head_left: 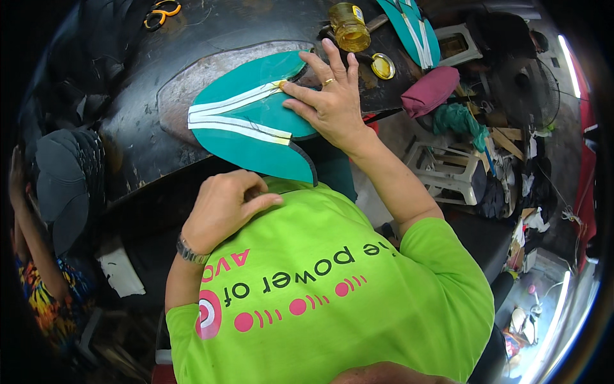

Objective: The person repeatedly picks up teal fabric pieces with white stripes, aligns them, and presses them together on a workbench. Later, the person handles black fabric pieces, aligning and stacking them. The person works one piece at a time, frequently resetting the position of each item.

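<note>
A teal shoe-upper piece (pixel 246 141) lies on the worktable in front of me, with two white strips (pixel 236 101) running along it and meeting at its left end. My right hand (pixel 336 102) is spread open over its right side. The index fingertip presses on the end of the upper strip, where a yellow smear shows. My left hand (pixel 227 208) rests by the near edge of the piece, against my green shirt. Its fingers are loosely curled, with the thumb apart and nothing seen between them.
A glass jar of yellow glue (pixel 350 29) stands beyond my right hand, its yellow-coated lid (pixel 383 66) alongside. Another teal piece (pixel 412 32) lies further right. Orange-handled scissors (pixel 160 16) are at the far left. Stacked black pieces (pixel 70 173) and a co-worker's arm (pixel 41 249) are left.
</note>
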Demonstrator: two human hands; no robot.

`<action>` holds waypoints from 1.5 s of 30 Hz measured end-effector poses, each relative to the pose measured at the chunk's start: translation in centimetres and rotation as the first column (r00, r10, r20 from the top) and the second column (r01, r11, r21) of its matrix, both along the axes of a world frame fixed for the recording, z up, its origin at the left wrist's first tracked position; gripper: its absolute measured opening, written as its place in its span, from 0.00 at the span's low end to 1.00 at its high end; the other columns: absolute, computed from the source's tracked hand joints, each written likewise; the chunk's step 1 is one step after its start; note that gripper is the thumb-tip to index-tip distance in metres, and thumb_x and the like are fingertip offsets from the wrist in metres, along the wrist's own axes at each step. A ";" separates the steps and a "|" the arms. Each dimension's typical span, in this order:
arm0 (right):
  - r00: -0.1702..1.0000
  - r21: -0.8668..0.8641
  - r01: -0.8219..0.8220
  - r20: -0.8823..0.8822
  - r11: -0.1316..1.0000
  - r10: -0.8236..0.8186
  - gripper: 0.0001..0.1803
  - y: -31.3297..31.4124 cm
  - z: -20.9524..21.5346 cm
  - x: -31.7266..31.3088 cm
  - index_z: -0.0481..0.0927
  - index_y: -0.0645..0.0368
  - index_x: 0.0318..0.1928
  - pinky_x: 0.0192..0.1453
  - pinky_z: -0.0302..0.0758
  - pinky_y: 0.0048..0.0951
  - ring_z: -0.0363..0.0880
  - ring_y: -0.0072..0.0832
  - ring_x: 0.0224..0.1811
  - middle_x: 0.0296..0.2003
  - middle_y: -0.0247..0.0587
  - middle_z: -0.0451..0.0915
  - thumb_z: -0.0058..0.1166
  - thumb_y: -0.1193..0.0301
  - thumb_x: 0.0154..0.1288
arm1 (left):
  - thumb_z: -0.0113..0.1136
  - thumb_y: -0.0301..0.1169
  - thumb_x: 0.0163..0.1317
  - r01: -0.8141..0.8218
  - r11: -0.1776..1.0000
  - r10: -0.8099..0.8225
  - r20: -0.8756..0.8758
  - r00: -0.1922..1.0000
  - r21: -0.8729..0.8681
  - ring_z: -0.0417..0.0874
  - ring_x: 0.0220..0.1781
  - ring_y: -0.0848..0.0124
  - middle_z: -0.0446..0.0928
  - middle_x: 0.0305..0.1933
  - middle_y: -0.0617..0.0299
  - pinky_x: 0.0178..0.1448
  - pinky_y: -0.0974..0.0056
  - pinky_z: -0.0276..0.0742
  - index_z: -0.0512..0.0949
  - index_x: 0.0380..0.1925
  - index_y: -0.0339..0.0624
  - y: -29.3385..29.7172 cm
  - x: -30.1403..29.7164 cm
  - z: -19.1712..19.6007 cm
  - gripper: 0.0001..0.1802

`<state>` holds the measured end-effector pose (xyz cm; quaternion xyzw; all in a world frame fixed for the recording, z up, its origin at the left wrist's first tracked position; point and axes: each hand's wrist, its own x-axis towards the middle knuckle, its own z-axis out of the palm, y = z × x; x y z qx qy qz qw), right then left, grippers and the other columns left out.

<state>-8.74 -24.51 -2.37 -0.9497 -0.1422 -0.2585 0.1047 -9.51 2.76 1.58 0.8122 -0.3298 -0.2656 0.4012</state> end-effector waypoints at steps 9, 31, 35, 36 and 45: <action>0.996 0.042 0.081 0.019 0.996 -0.081 0.19 0.5 -0.9 -0.4 0.89 0.39 0.49 0.74 0.47 0.74 0.53 0.49 0.80 0.67 0.40 0.72 0.69 0.51 0.58 | 0.73 0.31 0.61 -0.342 0.901 0.342 -0.050 0.938 -0.267 0.89 0.31 0.65 0.87 0.33 0.50 0.38 0.64 0.80 0.86 0.40 0.34 -1.2 -0.8 -1.5 0.12; 0.794 -0.026 0.525 -0.345 0.851 -0.500 0.34 -4.8 3.3 0.7 0.71 0.57 0.67 0.42 0.81 0.48 0.87 0.52 0.39 0.34 0.55 0.86 0.64 0.55 0.66 | 0.74 0.38 0.58 -0.425 0.874 0.475 0.596 0.647 -0.236 0.83 0.55 0.52 0.79 0.60 0.50 0.57 0.52 0.78 0.75 0.67 0.51 -1.8 9.4 -3.5 0.35; 0.765 -0.133 0.516 -0.374 0.846 -0.525 0.32 -4.6 2.9 1.6 0.73 0.57 0.65 0.42 0.82 0.49 0.87 0.52 0.38 0.33 0.55 0.86 0.63 0.54 0.67 | 0.72 0.36 0.60 -0.439 0.867 0.490 0.565 0.664 -0.236 0.81 0.56 0.53 0.75 0.64 0.51 0.59 0.52 0.75 0.83 0.58 0.54 -1.7 9.7 -4.1 0.24; 0.762 -0.153 0.509 -0.378 0.847 -0.526 0.31 -4.5 3.1 1.8 0.73 0.57 0.64 0.42 0.82 0.50 0.87 0.51 0.38 0.34 0.54 0.86 0.63 0.54 0.67 | 0.72 0.36 0.60 -0.440 0.865 0.496 0.533 0.685 -0.240 0.80 0.58 0.53 0.75 0.65 0.50 0.60 0.51 0.75 0.83 0.59 0.54 -1.6 10.0 -4.1 0.24; 0.993 0.334 0.112 -0.073 0.936 -0.093 0.15 -1.6 8.1 -1.7 0.91 0.52 0.41 0.50 0.78 0.39 0.80 0.41 0.50 0.47 0.44 0.81 0.67 0.56 0.64 | 0.62 0.28 0.67 -0.386 0.903 0.412 0.629 0.659 -0.188 0.72 0.71 0.46 0.67 0.74 0.45 0.72 0.48 0.68 0.82 0.61 0.59 -1.8 13.3 -4.9 0.22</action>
